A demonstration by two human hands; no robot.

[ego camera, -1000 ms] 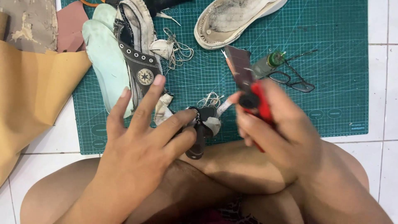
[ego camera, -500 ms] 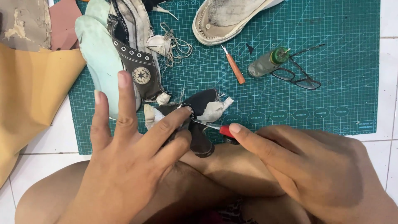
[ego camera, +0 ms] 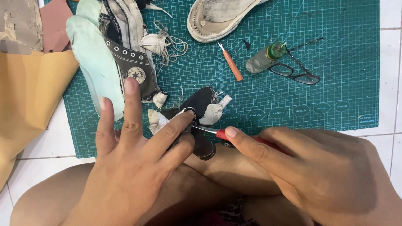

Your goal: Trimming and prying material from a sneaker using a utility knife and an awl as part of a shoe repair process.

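My left hand [ego camera: 134,167] pinches a dark piece of shoe canvas [ego camera: 200,104] between thumb and forefinger, over my crossed legs at the mat's near edge. White lining scraps hang from the piece. My right hand [ego camera: 310,171] grips a red-handled seam ripper [ego camera: 222,134], forefinger laid along the handle. Its thin metal tip touches the dark piece right beside my left fingertip.
A green cutting mat [ego camera: 326,75] covers the white tiled floor. On it lie a taken-apart high-top shoe upper [ego camera: 125,54], a pale green insole [ego camera: 92,58], a worn sole [ego camera: 217,16], an orange tool [ego camera: 231,63], a small bottle [ego camera: 263,58] and glasses [ego camera: 295,72]. Tan leather [ego camera: 29,96] lies left.
My right hand swapped a broad-bladed red cutter for the thin seam ripper and lowered its tip onto the dark piece. The left hand keeps holding the piece.
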